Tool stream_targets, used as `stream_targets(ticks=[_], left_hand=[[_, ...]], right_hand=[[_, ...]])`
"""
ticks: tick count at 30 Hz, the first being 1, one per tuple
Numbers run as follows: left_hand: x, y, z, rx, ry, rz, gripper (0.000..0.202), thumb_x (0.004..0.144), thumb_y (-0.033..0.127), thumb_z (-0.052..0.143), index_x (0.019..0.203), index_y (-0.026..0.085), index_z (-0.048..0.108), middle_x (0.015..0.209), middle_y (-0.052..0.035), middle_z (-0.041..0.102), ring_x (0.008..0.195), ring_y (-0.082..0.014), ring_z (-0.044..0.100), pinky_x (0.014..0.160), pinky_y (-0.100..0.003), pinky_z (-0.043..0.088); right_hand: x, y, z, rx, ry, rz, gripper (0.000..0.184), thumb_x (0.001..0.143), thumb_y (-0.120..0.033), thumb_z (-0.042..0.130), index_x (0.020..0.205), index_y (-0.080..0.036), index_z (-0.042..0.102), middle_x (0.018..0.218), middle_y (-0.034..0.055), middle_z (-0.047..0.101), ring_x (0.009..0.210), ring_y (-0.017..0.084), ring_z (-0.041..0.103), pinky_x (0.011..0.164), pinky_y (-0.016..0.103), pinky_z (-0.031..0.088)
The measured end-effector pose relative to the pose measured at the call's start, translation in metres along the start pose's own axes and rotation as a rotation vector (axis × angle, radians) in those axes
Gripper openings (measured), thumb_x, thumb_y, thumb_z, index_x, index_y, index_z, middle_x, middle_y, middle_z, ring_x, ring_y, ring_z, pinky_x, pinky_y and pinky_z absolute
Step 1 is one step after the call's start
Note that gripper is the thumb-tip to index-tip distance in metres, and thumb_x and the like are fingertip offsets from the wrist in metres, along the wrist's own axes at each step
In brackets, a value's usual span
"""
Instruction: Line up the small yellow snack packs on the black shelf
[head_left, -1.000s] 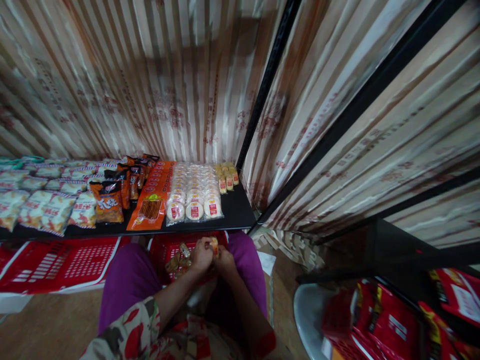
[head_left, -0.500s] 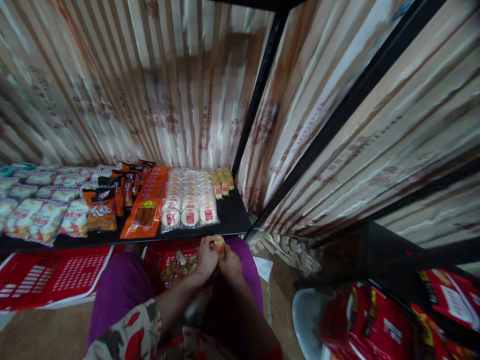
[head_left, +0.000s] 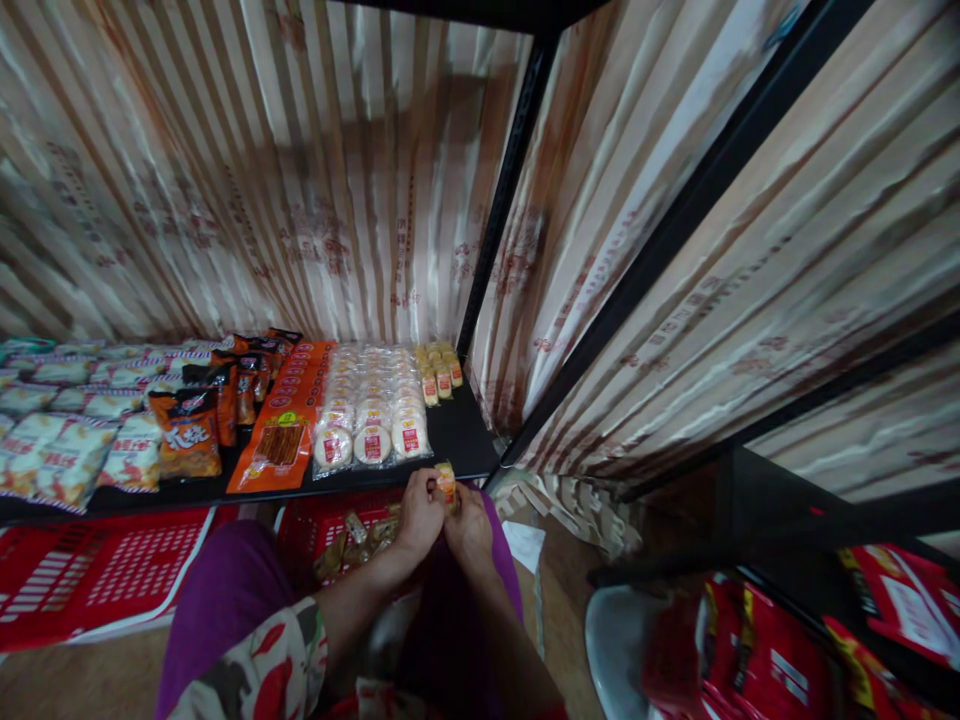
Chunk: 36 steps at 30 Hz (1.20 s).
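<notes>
Between my two hands, just in front of the black shelf's edge, is a small yellow snack packet with an orange-red label. The fingers of my left hand pinch its left side. My right hand has its fingers closed round the packet's lower right. Below my left wrist, a red basket holds several loose gold-wrapped packets. On the shelf's right end stand rows of similar yellow packets. Left of those lie rows of round white crackers in clear wrappers.
The black shelf also bears an orange bag of brown sticks, orange-black snack bags and several white snack bags. A second red basket sits below left. Red packages and a grey stool are at lower right.
The view has shifted slightly, so the shelf appears a little lower and further left. Both hands still hold the yellow packet, which has turned slightly more upright between the fingers.
</notes>
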<state>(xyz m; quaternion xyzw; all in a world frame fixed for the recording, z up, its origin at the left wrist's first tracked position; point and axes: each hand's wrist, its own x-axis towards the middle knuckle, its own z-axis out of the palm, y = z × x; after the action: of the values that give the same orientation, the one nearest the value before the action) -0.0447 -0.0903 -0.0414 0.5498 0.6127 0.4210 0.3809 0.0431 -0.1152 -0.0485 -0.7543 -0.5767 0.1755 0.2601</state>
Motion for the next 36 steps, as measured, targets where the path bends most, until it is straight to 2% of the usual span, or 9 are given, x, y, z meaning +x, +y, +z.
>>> stream_targets(ticks=[3,8,12,21,30,36], left_hand=[[0.004,0.004,0.005,-0.017,-0.002,-0.004,0.025,0.073,0.002,0.044,0.088,0.017,0.058,0.092,-0.0039,0.061,0.086,-0.0121,0.059,0.086,-0.026,0.046],[0.013,0.012,0.013,-0.082,-0.035,-0.045,0.025,0.075,0.004,0.044,0.095,0.016,0.055,0.097,-0.0063,0.063,0.09,-0.0132,0.06,0.083,-0.026,0.047],[0.024,0.017,0.018,-0.097,-0.024,-0.036,0.029,0.074,0.002,0.044,0.097,0.017,0.054,0.1,-0.0058,0.062,0.093,-0.0126,0.06,0.087,-0.026,0.047],[0.047,0.026,0.031,0.002,-0.001,0.043,0.029,0.073,0.004,0.046,0.098,0.015,0.055,0.101,-0.0082,0.061,0.095,-0.015,0.058,0.091,-0.029,0.044],[0.073,0.037,0.044,0.039,-0.029,0.016,0.028,0.076,0.007,0.045,0.099,0.014,0.057,0.1,-0.0085,0.063,0.093,-0.0148,0.06,0.09,-0.028,0.044],[0.091,0.038,0.056,0.014,-0.047,0.01,0.029,0.076,0.007,0.044,0.101,0.014,0.057,0.103,-0.0092,0.063,0.093,-0.0144,0.06,0.09,-0.028,0.044]], right_hand=[[0.006,0.003,0.0,0.014,0.035,-0.008,0.038,0.084,-0.032,0.044,0.111,-0.011,0.06,0.103,0.015,0.063,0.096,0.024,0.059,0.084,0.031,0.044],[0.018,0.009,0.0,0.107,0.097,-0.017,0.045,0.083,-0.032,0.044,0.121,-0.009,0.052,0.107,0.0154,0.063,0.098,0.023,0.06,0.085,0.031,0.045],[0.029,0.009,-0.002,0.113,0.121,-0.054,0.041,0.082,-0.031,0.043,0.116,-0.01,0.056,0.105,0.0143,0.063,0.096,0.023,0.059,0.083,0.032,0.045],[0.056,0.007,-0.005,0.064,0.174,-0.079,0.041,0.083,-0.025,0.04,0.118,-0.009,0.055,0.103,0.0151,0.063,0.098,0.025,0.056,0.088,0.034,0.042],[0.09,0.013,0.001,0.08,0.214,-0.101,0.045,0.085,-0.025,0.035,0.121,-0.005,0.052,0.104,0.0171,0.062,0.102,0.025,0.054,0.089,0.034,0.041],[0.112,0.015,0.009,0.097,0.264,-0.08,0.044,0.083,-0.021,0.032,0.12,-0.01,0.053,0.108,0.0148,0.061,0.105,0.023,0.052,0.09,0.034,0.04]])
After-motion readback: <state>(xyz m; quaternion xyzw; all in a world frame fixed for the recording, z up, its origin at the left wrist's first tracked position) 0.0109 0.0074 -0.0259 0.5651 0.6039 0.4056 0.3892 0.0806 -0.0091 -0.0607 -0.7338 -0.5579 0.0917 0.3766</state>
